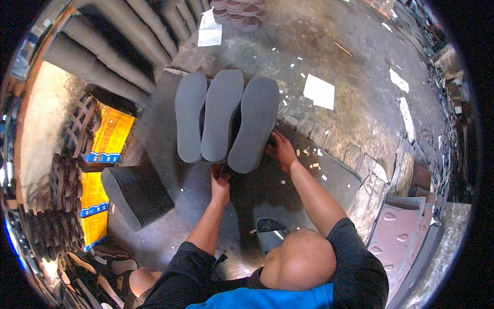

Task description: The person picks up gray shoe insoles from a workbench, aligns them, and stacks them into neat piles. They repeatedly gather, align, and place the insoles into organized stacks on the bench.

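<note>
Three tall stacks of dark grey shoe soles stand side by side in front of me: a left stack (190, 116), a middle stack (223, 116) and a right stack (254, 123), which slants a little. My left hand (221, 180) is closed at the near end of the right stack, low down, its fingers mostly lost in shadow. On the other side, my right hand (281, 151) grips the right stack's flank with bent fingers, their tips partly hidden. Another sole stack (136, 198) leans over on the floor to the left.
Long rows of piled soles (108, 46) lie at the far left. Yellow boxes (110, 134) and brown woven straps (82, 126) line the left side. White paper (319, 91) and scraps litter the floor. Mauve moulded sheets (396, 232) lie at the right, mauve pieces (239, 13) at the back.
</note>
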{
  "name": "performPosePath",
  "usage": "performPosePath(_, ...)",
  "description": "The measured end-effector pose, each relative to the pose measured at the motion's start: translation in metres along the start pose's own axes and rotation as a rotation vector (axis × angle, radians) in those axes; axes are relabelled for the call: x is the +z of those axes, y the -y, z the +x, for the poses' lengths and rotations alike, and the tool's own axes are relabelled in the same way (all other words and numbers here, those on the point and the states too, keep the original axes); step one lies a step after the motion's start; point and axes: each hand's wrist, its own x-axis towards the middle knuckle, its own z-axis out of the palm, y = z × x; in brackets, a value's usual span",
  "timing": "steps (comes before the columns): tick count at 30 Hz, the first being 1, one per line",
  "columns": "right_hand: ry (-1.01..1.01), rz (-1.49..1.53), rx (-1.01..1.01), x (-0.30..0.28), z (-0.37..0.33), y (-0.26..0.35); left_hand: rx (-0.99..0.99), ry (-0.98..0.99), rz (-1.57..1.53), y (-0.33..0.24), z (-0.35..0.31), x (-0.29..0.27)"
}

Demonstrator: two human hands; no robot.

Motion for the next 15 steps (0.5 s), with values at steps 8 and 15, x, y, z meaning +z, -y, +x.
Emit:
performPosePath(8,-0.023,0.290,0.190,0.003,-0.001,0.048,-0.294,-0.080,0.259,-0.026,0.019,0.015)
performPosePath(15,-0.043,0.154,0.130,0.006,-0.004,0.037,-0.183,0.192,0.074,-0.025,0.053,0.006)
